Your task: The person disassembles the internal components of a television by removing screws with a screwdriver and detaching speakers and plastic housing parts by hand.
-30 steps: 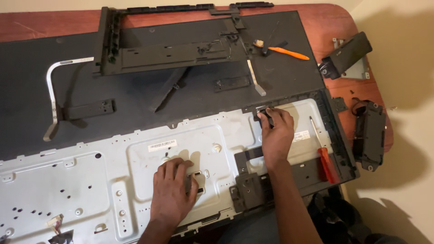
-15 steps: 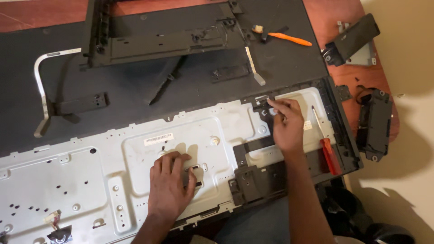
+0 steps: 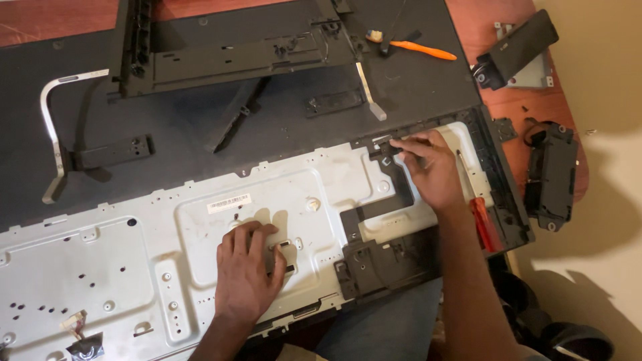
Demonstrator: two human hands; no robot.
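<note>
Right now, the left hand (image 3: 246, 271) lies flat on the big silver metal panel (image 3: 100, 261), fingers spread a little and pressing down near the panel's middle, holding nothing. The right hand (image 3: 431, 167) is further along the panel, near its top right corner, and its fingertips (image 3: 400, 144) are pinched together on a small black piece (image 3: 382, 148) at the top of a black plastic bracket (image 3: 384, 234) that sits on the panel. The two hands are well apart. A screwdriver with a red handle (image 3: 483, 217) lies on the panel's right end, just beside the right wrist. The panel rests on a wide dark sheet (image 3: 200, 167) that covers most of a reddish wooden table (image 3: 481, 33). Above the panel, on the dark sheet, lies a long black plastic frame (image 3: 227, 57), with a thin black strip (image 3: 237, 113) and a small black block (image 3: 332, 102) below it. To the upper left of the panel is a bent silver metal bar (image 3: 50, 127). An orange tool (image 3: 421, 49) lies above the panel's right end. Past the panel's right edge sits a black speaker part (image 3: 552, 177), and another black part (image 3: 516, 41) lies further up.
</note>
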